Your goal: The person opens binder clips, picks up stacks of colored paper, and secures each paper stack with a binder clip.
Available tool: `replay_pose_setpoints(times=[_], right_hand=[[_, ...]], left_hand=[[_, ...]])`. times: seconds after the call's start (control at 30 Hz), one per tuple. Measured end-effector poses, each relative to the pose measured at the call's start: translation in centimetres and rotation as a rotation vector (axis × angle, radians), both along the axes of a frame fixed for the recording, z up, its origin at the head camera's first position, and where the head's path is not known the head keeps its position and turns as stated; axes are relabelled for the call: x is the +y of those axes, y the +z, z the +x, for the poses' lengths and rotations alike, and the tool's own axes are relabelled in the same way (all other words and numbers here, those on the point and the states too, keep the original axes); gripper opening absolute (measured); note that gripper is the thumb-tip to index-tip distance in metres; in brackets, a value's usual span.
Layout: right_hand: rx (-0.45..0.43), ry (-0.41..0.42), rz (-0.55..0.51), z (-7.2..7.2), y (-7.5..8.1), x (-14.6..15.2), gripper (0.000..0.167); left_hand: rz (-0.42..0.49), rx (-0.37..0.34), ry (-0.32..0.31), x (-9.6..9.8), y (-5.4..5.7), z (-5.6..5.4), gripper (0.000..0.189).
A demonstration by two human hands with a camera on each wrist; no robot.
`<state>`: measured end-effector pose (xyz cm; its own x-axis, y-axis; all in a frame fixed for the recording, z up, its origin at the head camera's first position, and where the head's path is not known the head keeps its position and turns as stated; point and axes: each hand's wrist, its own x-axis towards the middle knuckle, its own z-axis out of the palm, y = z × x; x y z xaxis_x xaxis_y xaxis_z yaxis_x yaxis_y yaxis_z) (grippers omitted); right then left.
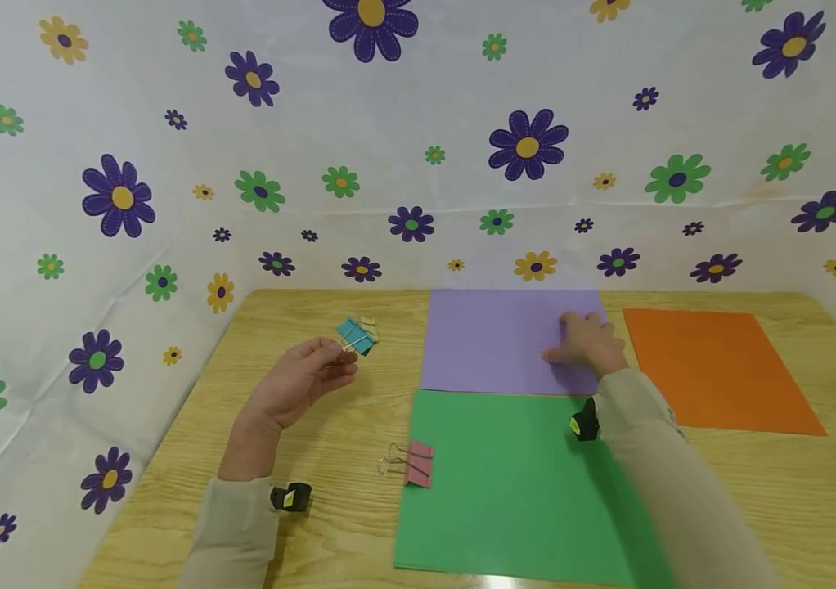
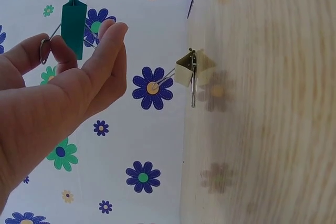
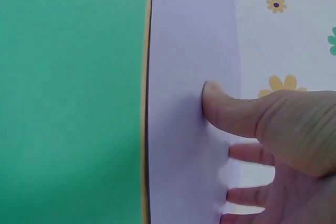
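Note:
My left hand (image 1: 291, 384) pinches a teal binder clip (image 2: 73, 29) by its wire handle, between thumb and index finger, raised over the table's left side. Just beyond it a yellow binder clip (image 2: 185, 72) rests on the wood. With fingers spread, my right hand (image 1: 589, 343) touches the right part of a purple sheet (image 1: 487, 339), thumb and fingertips on its surface. In front of that sheet lies green paper (image 1: 521, 491), and a pink binder clip (image 1: 420, 465) grips its left edge.
An orange sheet (image 1: 716, 372) lies on the right of the wooden table (image 1: 241, 352). Flower-patterned white cloth (image 1: 447, 98) rises behind the table and along its sides. The purple sheet reaches the table's back edge.

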<state>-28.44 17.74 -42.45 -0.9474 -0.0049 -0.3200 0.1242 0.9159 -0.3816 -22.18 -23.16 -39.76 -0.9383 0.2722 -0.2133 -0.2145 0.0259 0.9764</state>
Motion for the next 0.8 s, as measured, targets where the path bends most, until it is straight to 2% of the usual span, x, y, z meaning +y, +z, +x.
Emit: replay_pose_setpoints(times=[0.17,0.3,0.6,0.8], right_hand=[[-0.017,-0.128,0.014,-0.14,-0.02,-0.12,0.096],[-0.030,-0.196,0.033,-0.12,-0.02,-0.12,0.112],[-0.036,-0.268,0.021,0.04,0.33,-0.09,0.124],[-0.044,-0.325,0.022,0.04,0.08,0.19,0.125]], left_hand=[[0.006,0.001,-0.005,-0.08,0.03,-0.03,0.019],[0.012,0.003,-0.007,-0.13,0.03,-0.03,0.019],[0.014,-0.013,0.003,-0.17,-0.08,0.11,0.018],[0.033,-0.019,0.008,-0.09,-0.10,0.08,0.016]])
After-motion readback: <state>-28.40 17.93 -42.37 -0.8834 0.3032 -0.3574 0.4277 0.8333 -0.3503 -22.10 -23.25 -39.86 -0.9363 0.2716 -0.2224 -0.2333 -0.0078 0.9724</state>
